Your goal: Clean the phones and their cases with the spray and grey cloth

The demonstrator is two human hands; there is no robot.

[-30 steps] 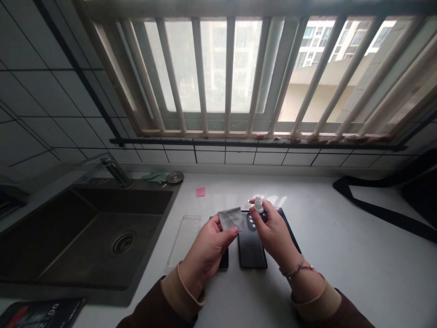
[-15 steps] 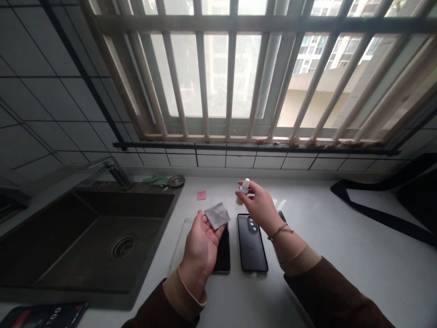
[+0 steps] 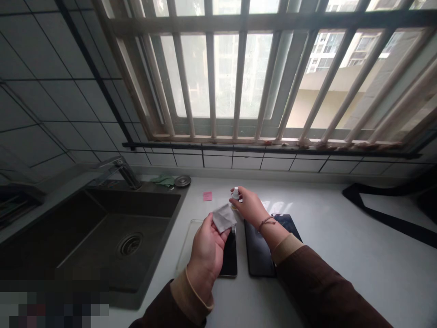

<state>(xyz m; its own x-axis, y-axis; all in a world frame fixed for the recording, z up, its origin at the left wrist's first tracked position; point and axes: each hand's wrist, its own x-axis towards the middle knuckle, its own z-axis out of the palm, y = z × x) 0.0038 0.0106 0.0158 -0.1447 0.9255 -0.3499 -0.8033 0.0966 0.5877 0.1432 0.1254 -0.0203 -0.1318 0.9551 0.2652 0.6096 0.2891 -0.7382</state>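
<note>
A folded grey cloth (image 3: 224,218) lies across the fingers of my left hand (image 3: 206,246), its palm turned up and the thumb at the cloth's edge. My right hand (image 3: 251,207) grips a small white spray bottle (image 3: 235,193) upright between thumb and fingers, just beyond the cloth. Beneath my left hand rests a phone with a black screen (image 3: 231,257), partly covered. Under my right wrist is a phone in a black case (image 3: 256,257), its upper part hidden. Another dark flat object (image 3: 288,222) shows past that wrist.
A clear flat case (image 3: 186,243) lies left of the phones on the white counter (image 3: 327,255). The dark sink (image 3: 150,278) with its tap (image 3: 126,173) is at left. A pink note (image 3: 207,196), green cloth (image 3: 164,181) and metal strainer (image 3: 182,181) sit behind. At right lies a black strap (image 3: 385,228).
My right hand has brought the spray bottle left and slightly down, nearer the grey cloth. Its wrist now covers the cased phone's camera. The view has shifted a little left.
</note>
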